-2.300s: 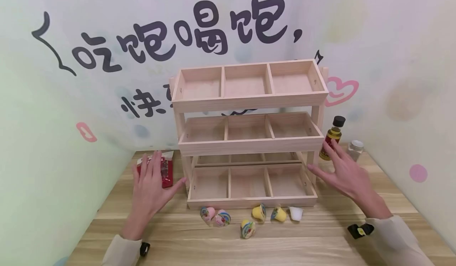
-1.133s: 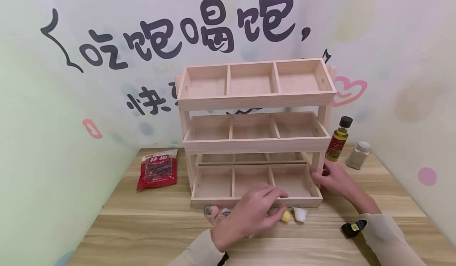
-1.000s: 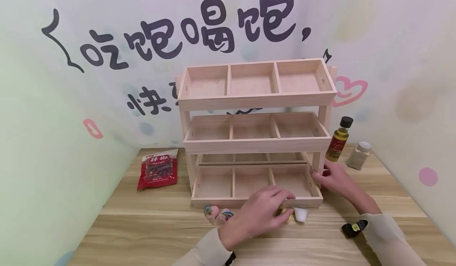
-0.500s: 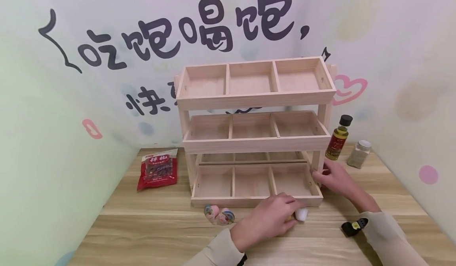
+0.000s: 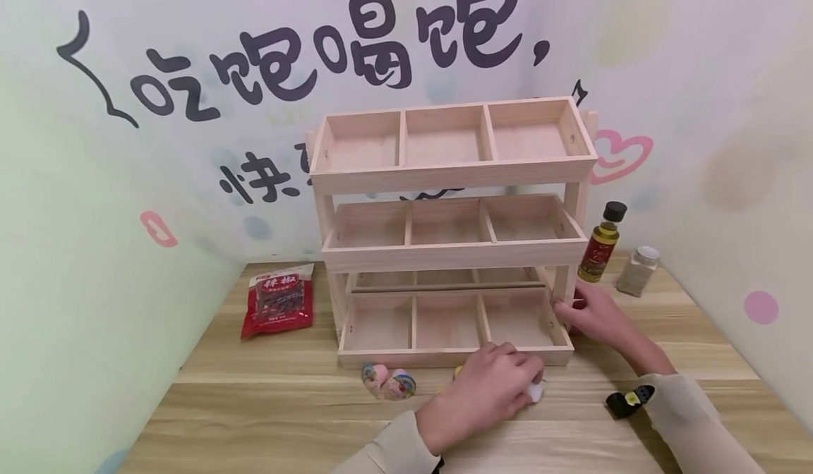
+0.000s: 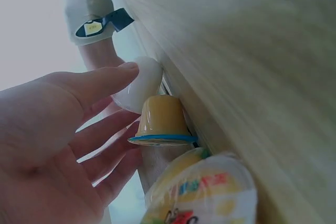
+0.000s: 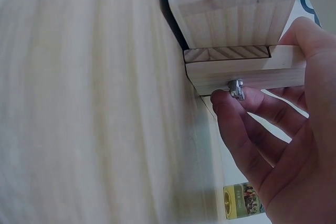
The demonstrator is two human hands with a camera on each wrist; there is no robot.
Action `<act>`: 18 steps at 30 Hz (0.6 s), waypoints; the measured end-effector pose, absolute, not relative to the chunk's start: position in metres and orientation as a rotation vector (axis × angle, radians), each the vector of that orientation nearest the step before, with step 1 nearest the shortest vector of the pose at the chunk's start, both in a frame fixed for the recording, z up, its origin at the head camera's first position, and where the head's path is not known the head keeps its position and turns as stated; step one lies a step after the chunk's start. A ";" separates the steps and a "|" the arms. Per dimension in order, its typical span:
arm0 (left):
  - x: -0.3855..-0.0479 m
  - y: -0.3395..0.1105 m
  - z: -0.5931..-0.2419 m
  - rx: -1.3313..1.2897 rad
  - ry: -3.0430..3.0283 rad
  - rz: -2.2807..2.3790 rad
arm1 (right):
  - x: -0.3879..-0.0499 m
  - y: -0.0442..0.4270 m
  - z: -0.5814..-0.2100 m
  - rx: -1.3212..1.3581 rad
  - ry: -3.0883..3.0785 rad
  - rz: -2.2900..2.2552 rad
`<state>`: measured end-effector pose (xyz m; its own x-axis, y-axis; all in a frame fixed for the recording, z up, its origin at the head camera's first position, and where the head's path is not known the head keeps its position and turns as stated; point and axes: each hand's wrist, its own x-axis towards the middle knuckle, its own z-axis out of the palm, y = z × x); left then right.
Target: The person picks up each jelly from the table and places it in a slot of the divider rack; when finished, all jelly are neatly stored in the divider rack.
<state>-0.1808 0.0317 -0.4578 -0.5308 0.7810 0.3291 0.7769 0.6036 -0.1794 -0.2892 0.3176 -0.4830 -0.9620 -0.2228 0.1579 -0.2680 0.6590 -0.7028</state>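
Note:
My left hand (image 5: pixel 485 389) is low in front of the three-tier wooden shelf (image 5: pixel 454 177), with its thumb and fingers pinching a white jelly cup (image 5: pixel 536 392). The left wrist view shows the thumb on this white cup; beside it are a yellow jelly cup (image 6: pixel 161 116) and one with a printed film lid (image 6: pixel 210 195). In the head view the hand hides most of the yellow cups. My right hand (image 5: pixel 606 320) grips the shelf's right leg near the table, its fingers by a metal bolt (image 7: pixel 237 89) in the right wrist view.
Two pink jelly cups (image 5: pixel 400 384) lie left of the left hand. A red packet of dried chilli (image 5: pixel 278 301) lies left of the shelf. At the right stand an oil bottle (image 5: pixel 599 245) and a glass jar (image 5: pixel 638 272). Walls rise behind and at both sides.
My left hand has come from beside the red packet to the jelly cups, then slid right to the white one. My right hand has gone from near the bottle to the shelf's leg.

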 end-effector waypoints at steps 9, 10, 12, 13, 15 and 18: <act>-0.183 0.027 -0.458 -1.373 -2.455 -0.114 | -0.289 0.316 -0.484 0.423 -2.808 1.237; -0.184 0.026 -0.458 -1.388 -2.461 -0.135 | -0.289 0.316 -0.484 0.422 -2.807 1.240; -0.185 0.025 -0.457 -1.409 -2.477 -0.174 | -0.289 0.316 -0.484 0.420 -2.808 1.247; -0.186 0.024 -0.457 -1.415 -2.483 -0.184 | -0.289 0.316 -0.484 0.419 -2.810 1.247; -0.186 0.023 -0.456 -1.427 -2.493 -0.196 | -0.288 0.316 -0.483 0.416 -2.810 1.249; -0.186 0.024 -0.455 -1.433 -2.506 -0.201 | -0.287 0.316 -0.483 0.411 -2.810 1.247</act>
<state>-0.1857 0.0241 -0.4552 -0.4866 0.8275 0.2799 0.8615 0.5077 -0.0030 -0.2875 0.3157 -0.4833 -0.9642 -0.2237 0.1425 -0.2558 0.6419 -0.7229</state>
